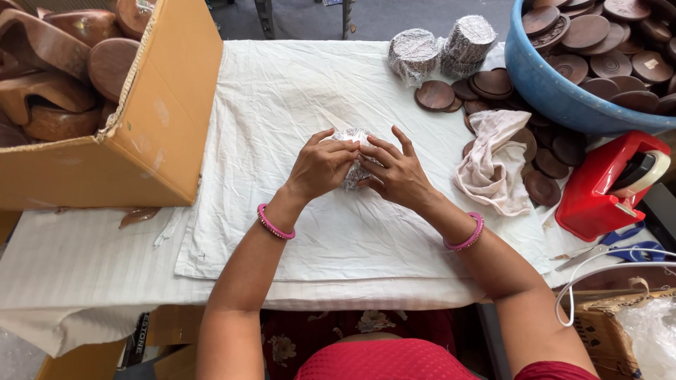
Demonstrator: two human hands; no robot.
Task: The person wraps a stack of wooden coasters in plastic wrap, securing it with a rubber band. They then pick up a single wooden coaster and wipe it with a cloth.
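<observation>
Leftmost, an open brown cardboard box (151, 119) of carved dark wooden pieces sits on the counter's far left corner, on the creased white cloth (282, 105) that covers the counter. Near the cloth's middle, the left hand (320, 167) and right hand (398, 172) meet around a small round bundle wrapped in clear plastic film (354, 137); both grips are pressed onto it, fingertips pinching the film along its top. Farther right, toward the far edge, stand two film-wrapped stacks of round discs (440, 49), then loose dark wooden discs (435, 95), a crumpled pinkish rag (493, 162), a blue plastic tub (549, 88) of more discs, and a red tape dispenser (605, 186) at the right edge. As a judgement, the thin film could tear or spring loose if the fingertips slacken, letting the bundle's contents slide apart.
</observation>
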